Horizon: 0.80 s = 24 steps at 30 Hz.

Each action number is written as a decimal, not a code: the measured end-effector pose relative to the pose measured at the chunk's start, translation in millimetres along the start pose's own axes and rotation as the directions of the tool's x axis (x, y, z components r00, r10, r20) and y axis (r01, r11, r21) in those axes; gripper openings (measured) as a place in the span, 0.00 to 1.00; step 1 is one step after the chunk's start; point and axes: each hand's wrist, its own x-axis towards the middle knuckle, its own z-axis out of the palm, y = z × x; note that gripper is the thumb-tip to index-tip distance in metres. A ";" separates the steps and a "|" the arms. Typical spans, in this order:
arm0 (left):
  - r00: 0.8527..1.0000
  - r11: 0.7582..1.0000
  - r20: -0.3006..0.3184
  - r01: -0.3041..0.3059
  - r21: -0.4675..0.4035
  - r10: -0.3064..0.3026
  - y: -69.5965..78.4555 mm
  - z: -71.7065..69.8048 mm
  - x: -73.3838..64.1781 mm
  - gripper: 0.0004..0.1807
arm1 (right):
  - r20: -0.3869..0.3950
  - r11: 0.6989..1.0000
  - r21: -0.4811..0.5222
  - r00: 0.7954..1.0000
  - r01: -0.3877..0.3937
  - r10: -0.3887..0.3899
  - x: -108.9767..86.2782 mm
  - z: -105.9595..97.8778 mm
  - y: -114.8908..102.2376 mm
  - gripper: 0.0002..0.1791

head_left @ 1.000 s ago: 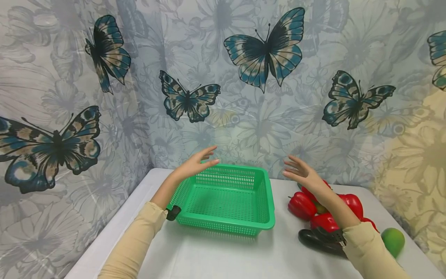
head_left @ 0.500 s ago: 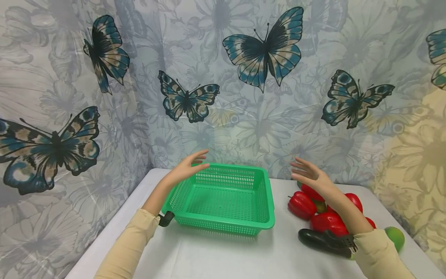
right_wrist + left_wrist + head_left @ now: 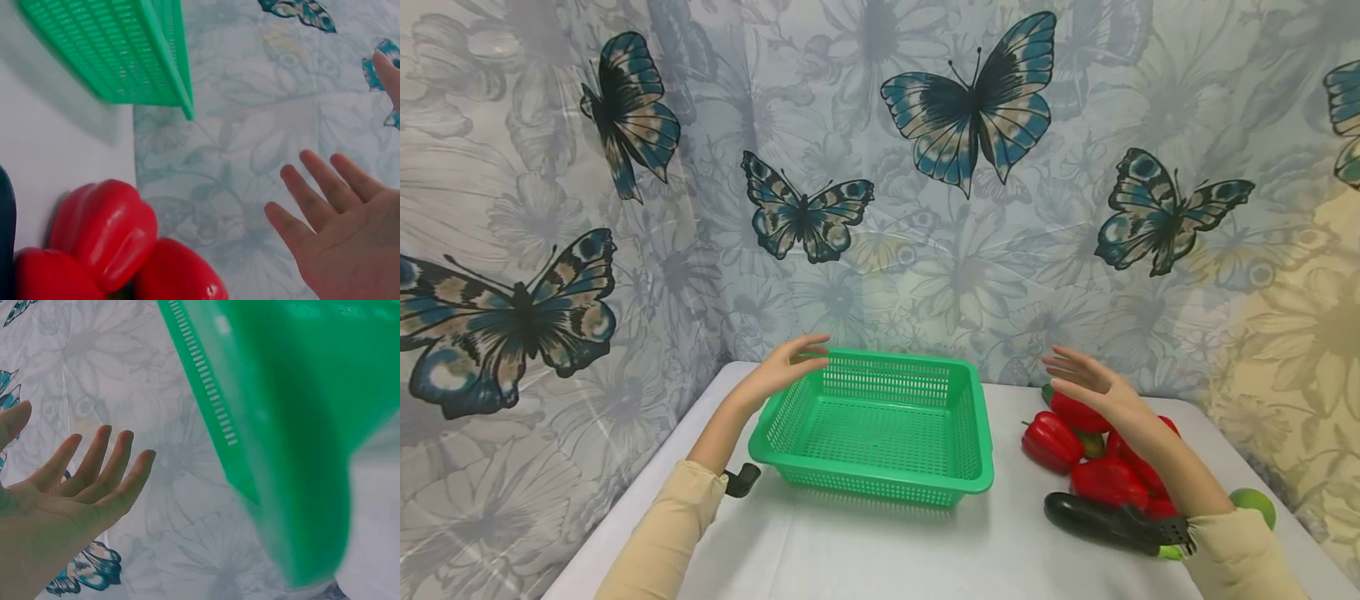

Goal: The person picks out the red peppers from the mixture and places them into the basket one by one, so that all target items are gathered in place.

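Note:
A green perforated plastic basket (image 3: pixel 880 483) stands on the white table, with nothing inside it. My left hand (image 3: pixel 782 367) hovers over its left back corner, fingers spread and relaxed, holding nothing; the left wrist view shows the same hand (image 3: pixel 81 487) beside the basket wall (image 3: pixel 300 456). Over the heap of red bell peppers (image 3: pixel 1052 442) on the right hangs my right hand (image 3: pixel 1093 385), its fingers extended and holding nothing. In the right wrist view the spread hand (image 3: pixel 344 219) is apart from the peppers (image 3: pixel 106 234).
In front of the peppers lies a dark eggplant (image 3: pixel 1090 517), partly behind a black wrist mount (image 3: pixel 1150 529). A green mango-like fruit (image 3: pixel 1255 504) sits at the far right. Butterfly-print cloth (image 3: pixel 925 275) encloses the table (image 3: pixel 865 550) at the back and sides.
Both hands have moved apart and slightly downward: the left toward the left, the right toward the right over the peppers. More of the basket's left rim shows. Basket and vegetables stay put.

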 end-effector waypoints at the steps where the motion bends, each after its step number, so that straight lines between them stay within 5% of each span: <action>1: 1.000 1.000 -0.003 0.000 0.007 0.000 -1.9 -0.8 -0.6 0.32 | -0.002 1.000 -0.002 1.000 0.001 -0.001 -1.1 -1.3 0.6 0.34; 9: 0.998 0.999 -0.048 0.049 0.008 -0.048 -13.4 -6.0 -6.4 0.30 | -0.021 0.999 -0.029 1.000 0.023 -0.023 -8.7 -11.7 6.2 0.33; 24: 0.989 0.993 -0.097 0.113 -0.032 -0.115 -32.8 -21.0 -20.8 0.32 | -0.036 0.998 0.027 0.998 -0.056 0.057 -21.4 -35.4 14.0 0.33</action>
